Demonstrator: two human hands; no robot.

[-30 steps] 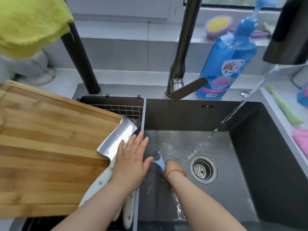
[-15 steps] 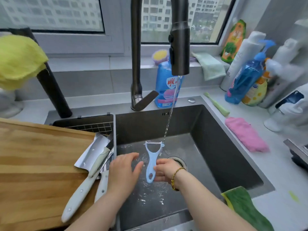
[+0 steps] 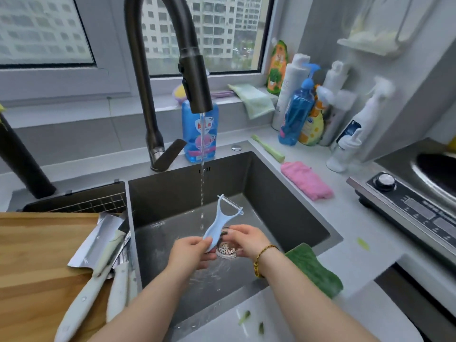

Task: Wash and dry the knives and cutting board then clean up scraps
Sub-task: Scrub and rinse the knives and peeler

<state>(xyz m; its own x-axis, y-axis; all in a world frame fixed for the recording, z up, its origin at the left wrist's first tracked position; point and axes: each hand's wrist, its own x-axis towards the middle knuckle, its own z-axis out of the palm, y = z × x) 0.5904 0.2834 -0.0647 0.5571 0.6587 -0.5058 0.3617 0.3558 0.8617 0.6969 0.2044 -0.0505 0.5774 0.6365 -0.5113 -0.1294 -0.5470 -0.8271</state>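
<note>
Cutting board (image 3: pixel 29 255) cut off at left edge; bottles (image 3: pixel 296 114) blurred, labels unreadable

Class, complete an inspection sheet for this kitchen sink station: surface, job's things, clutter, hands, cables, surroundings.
Surface: grey countertop around a dark sink.
Job's things: blue peeler held over the sink. The cleaver and white-handled knives lie at the right edge of the wooden cutting board. There are green scraps on the sink's front rim.
Clutter: pink cloth, green cloth, blue detergent bottle and cleaning bottles in the corner.
Hands: left hand pinches the peeler's handle. The right hand has its fingers at the handle, but its grip is unclear.
Cables: nothing seen.
Surroundings: faucet running, window behind, cooktop at right.
</note>
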